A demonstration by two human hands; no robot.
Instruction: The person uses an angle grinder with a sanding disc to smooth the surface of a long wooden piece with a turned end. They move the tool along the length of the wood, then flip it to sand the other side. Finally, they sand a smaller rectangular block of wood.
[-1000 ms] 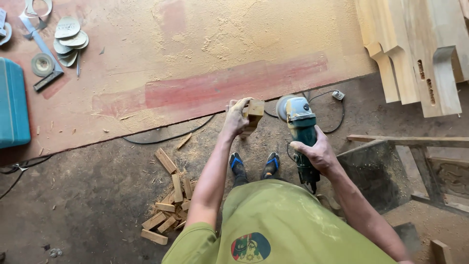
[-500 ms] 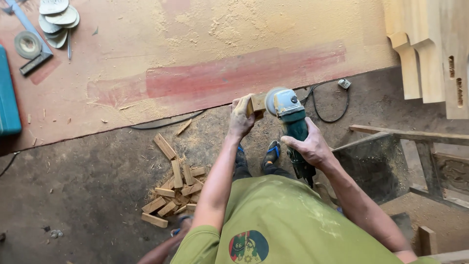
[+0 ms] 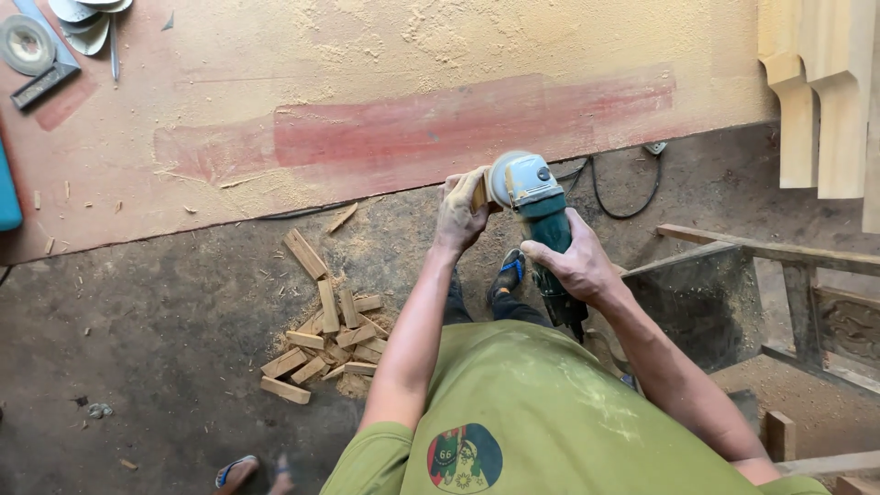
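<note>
My left hand grips a small wooden block held out in front of me. My right hand is wrapped around the dark green body of an angle grinder. The grinder's grey head and disc press against the right side of the block, which is mostly hidden behind my fingers and the disc. The grinder's black cable loops away over the floor to the right.
A heap of short wooden offcuts lies on the dark floor to my left. A sawdust-covered red board fills the top, with sanding discs at its left corner. Carved pale planks stand top right; a wooden frame sits right. Another person's foot shows at the bottom.
The grinder has swung left from beside the block until its disc meets the block. My view has drifted right and down, and a foot in a sandal has come into view at the bottom.
</note>
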